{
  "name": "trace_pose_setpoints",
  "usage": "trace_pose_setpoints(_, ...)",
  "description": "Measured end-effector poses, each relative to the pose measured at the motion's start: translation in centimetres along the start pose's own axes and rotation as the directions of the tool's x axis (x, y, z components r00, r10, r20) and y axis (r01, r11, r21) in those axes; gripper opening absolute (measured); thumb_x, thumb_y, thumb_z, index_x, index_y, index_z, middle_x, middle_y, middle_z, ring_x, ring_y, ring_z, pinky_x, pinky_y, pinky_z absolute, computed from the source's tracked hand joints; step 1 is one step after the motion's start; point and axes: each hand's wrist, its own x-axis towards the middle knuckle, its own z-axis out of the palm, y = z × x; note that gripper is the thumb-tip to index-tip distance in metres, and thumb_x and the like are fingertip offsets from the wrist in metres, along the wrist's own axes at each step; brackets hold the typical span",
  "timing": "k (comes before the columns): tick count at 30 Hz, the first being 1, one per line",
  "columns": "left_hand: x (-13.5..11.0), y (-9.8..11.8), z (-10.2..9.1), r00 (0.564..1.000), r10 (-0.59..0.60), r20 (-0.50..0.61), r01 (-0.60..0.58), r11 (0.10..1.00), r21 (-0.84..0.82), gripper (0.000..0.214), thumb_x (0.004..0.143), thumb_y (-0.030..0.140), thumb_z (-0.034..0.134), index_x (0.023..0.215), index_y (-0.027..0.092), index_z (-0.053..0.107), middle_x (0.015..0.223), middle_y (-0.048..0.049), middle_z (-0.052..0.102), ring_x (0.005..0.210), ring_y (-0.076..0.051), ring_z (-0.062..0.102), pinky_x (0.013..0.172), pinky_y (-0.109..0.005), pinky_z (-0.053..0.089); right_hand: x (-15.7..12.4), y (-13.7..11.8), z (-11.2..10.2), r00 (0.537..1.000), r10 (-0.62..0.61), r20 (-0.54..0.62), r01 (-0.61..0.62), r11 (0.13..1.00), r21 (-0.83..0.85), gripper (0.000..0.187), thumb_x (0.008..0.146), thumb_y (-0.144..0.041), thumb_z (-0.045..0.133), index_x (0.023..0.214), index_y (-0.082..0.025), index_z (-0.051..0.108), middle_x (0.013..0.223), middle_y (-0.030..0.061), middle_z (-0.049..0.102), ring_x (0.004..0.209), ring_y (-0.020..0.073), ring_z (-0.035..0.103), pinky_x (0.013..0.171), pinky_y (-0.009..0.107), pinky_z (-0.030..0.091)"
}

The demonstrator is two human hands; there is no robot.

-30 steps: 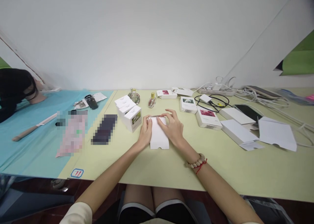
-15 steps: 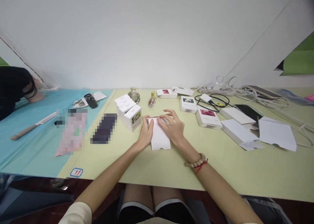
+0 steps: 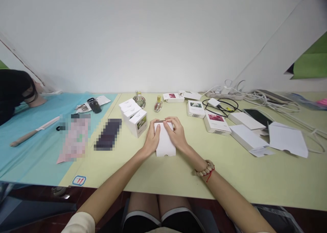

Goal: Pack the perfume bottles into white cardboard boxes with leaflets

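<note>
A white cardboard box (image 3: pixel 165 145) lies on the table in front of me, its notched end toward me. My left hand (image 3: pixel 152 137) grips its left side, thumb on top near the far end. Around the right side my right hand (image 3: pixel 176 134) is closed, its thumb beside the left one and its fingers bent over the far edge. What the fingertips do at that far end is partly hidden. Close to my left hand stand several white printed boxes (image 3: pixel 138 123). Beyond my hands is a small glass perfume bottle (image 3: pixel 158 104) with a gold cap.
More bottles (image 3: pixel 140 100) stand behind the printed boxes. To the right are printed boxes (image 3: pixel 217 122), a black cable (image 3: pixel 230 105), plain white cartons (image 3: pixel 249 139) and a phone (image 3: pixel 258 117). At left lie a knife (image 3: pixel 35 131) and a black jar (image 3: pixel 94 105); another person leans there.
My right hand's raised fingers have come down and wrapped round the far right of the box. The box has straightened slightly, and its near end has shifted a little left.
</note>
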Motion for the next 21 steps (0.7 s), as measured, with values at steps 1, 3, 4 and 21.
trace_pose_setpoints(1, 0.02, -0.04, -0.01, 1.000, -0.012, 0.005, 0.012, 1.000, -0.006, 0.029, 0.090, 0.038, 0.033, 0.113, 0.022, 0.038, 0.115, -0.0063, 0.050, 0.105, -0.016, 0.048, 0.091, -0.030, 0.037, -0.05, -0.02, 0.11, 1.000, -0.006, 0.004, 0.006, 1.000, 0.020, 0.023, 0.084, -0.042, 0.044, 0.082, -0.022, 0.057, 0.098, 0.0054, 0.057, 0.096, 0.0202, 0.054, 0.076, 0.034, 0.045)
trace_pose_setpoints(3, 0.03, -0.11, -0.04, 0.999, -0.031, 0.012, 0.031, 0.999, -0.016, 0.028, 0.089, 0.038, 0.034, 0.112, 0.022, 0.037, 0.112, -0.0064, 0.051, 0.101, -0.016, 0.050, 0.088, -0.030, 0.039, -0.14, -0.07, 0.25, 1.000, -0.020, 0.008, 0.019, 0.999, 0.049, 0.022, 0.084, -0.040, 0.044, 0.084, -0.022, 0.056, 0.094, 0.0054, 0.057, 0.093, 0.0199, 0.054, 0.079, 0.035, 0.044)
trace_pose_setpoints(4, 0.02, -0.13, -0.06, 0.999, -0.031, 0.013, 0.032, 0.999, -0.020, 0.027, 0.089, 0.038, 0.034, 0.111, 0.022, 0.037, 0.111, -0.0064, 0.050, 0.100, -0.016, 0.050, 0.087, -0.030, 0.039, -0.17, -0.11, 0.29, 1.000, -0.028, 0.006, 0.027, 0.998, 0.057, 0.022, 0.085, -0.040, 0.044, 0.084, -0.022, 0.056, 0.092, 0.0053, 0.057, 0.092, 0.0196, 0.054, 0.080, 0.035, 0.044)
trace_pose_setpoints(21, -0.20, 0.20, -0.02, 0.994, -0.013, 0.109, 0.016, 1.000, -0.027, 0.026, 0.089, 0.038, 0.034, 0.107, 0.022, 0.043, 0.105, -0.0049, 0.054, 0.097, -0.016, 0.052, 0.085, -0.030, 0.039, -0.26, -0.30, 0.44, 0.999, 0.017, -0.043, -0.014, 0.997, 0.079, 0.021, 0.082, -0.039, 0.046, 0.082, -0.021, 0.056, 0.084, 0.0034, 0.060, 0.082, 0.0183, 0.056, 0.079, 0.034, 0.044)
